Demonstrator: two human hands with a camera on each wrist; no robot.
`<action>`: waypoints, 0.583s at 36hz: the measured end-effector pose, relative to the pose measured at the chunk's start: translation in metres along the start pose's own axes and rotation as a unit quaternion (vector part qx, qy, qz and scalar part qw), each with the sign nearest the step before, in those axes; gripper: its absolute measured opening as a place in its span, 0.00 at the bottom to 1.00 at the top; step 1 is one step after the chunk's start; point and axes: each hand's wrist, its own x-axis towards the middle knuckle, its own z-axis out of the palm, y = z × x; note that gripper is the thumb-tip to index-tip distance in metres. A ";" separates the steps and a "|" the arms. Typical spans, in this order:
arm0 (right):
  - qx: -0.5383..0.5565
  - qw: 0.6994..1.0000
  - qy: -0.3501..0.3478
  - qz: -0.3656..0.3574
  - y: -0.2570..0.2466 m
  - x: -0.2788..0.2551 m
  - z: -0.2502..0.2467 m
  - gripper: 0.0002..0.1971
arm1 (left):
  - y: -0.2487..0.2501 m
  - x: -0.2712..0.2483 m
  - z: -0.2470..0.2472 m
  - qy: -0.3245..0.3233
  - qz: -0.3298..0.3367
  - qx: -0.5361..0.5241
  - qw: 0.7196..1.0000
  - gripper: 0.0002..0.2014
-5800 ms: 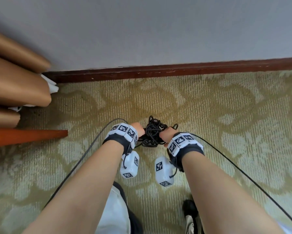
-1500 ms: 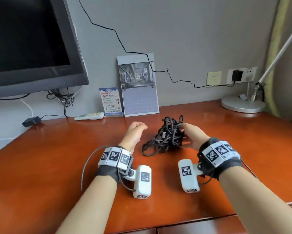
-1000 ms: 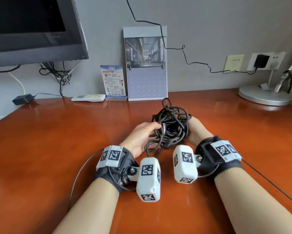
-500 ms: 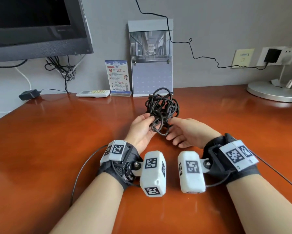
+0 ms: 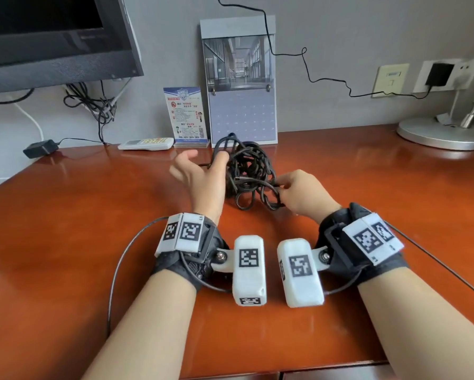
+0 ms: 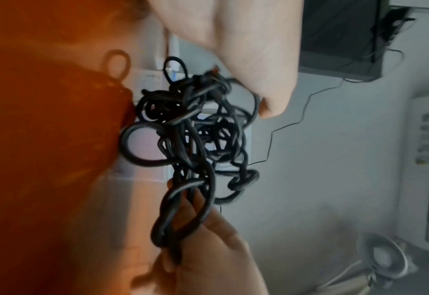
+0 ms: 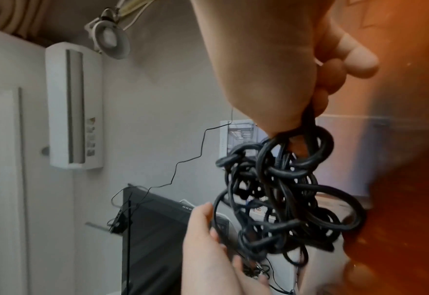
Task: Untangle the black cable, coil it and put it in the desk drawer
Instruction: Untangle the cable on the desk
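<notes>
Head view shows my two hands up over the worktop (image 5: 93, 242) with the cable (image 5: 246, 174) between them, lifted, its low loops close to or on the wood. The cable is one big black knot of loops. My right hand (image 5: 301, 196) pinches a few loops at the near side of the knot, fingers curled tight on them. My left hand (image 5: 200, 176) is mostly spread out with the fingers loose, and its thumb side is against the far loops; a loop seems to hang over it, but I cannot tell if it is really hooked. What could go wrong: if I pull hard with the right hand while the loops are crossed, I think the knot will only get tighter. If I shake it, a loose loop may slip off my left hand and the whole knot may drop. A swinging end could hit the card (image 5: 186, 116) or the calendar (image 5: 241, 78) just behind the knot and knock them over. The remote (image 5: 146, 144) lies near there too. I have lots of bare wood to the left and right. The lamp base (image 5: 441, 133) is far off to the right. The near edge is close under my arms, and I cannot see any open drawer.
</notes>
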 end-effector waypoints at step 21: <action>-0.014 0.994 0.092 -0.058 -0.005 -0.002 -0.004 0.11 | 0.048 0.024 -0.004 -0.359 0.359 0.514 0.692 0.22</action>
